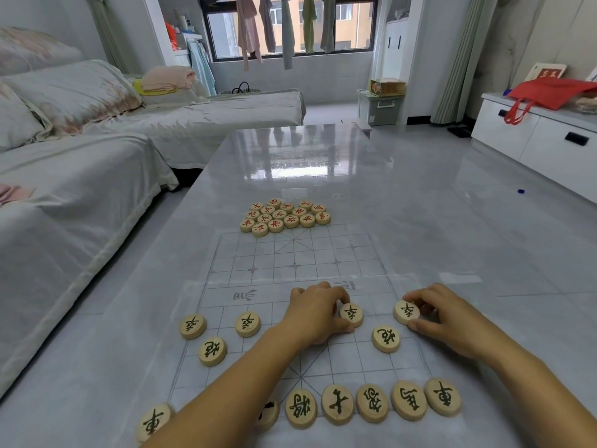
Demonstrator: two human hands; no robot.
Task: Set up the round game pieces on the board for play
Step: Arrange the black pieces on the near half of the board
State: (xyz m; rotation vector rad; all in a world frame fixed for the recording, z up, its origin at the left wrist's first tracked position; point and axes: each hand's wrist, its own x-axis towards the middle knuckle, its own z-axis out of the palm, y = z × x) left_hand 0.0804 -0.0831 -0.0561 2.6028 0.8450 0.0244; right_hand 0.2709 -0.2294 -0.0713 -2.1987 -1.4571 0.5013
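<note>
Both hands down on the board [290, 253]: left hand [315, 313] pinches a black disc [351, 314] near the middle, right hand [452, 321] pinches a second disc [406, 312] at the right edge. Back row [337, 404] lined up along near edge; red discs [286, 217] bunched at far edge, on the desk [420, 205]

Head camera looks forward and down, close over the board [290, 253]

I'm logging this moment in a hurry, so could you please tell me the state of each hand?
Left hand: pinches a dark-lettered round piece on the board.
Right hand: pinches the next piece to its right.
</note>
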